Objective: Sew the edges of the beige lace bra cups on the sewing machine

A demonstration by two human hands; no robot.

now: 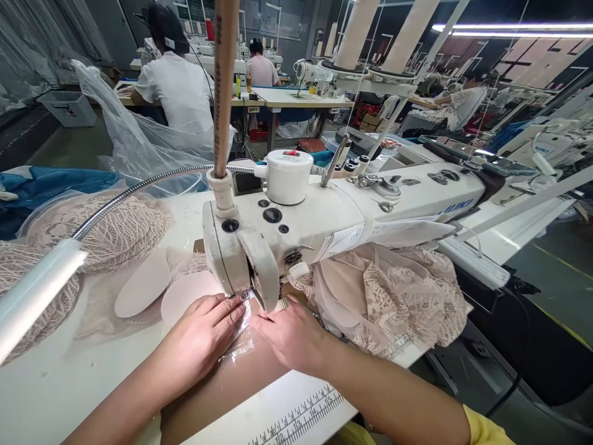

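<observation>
My left hand (pixel 206 330) lies with its fingers stretched out flat on beige fabric (pixel 236 377), the fingertips beside the presser foot of a white sewing machine (pixel 234 247). A strip of clear plastic film (pixel 241 343) lies on the fabric between my hands. Right of the needle area, my right hand (pixel 294 334) is closed, thumb and forefinger pressed together at the fabric; its other fingers are partly hidden by the machine head. Smooth oval beige pieces (pixel 143 284) with sheer mesh lie to the left of my left hand.
Stacked lace pieces (pixel 106 228) lie at the left, and a lace and mesh heap (pixel 393 296) sits under the machine arm. A lit lamp (pixel 41 296) on a flexible neck reaches in from the left. A printed ruler (pixel 301 420) marks the table's front edge. Co-workers sit beyond.
</observation>
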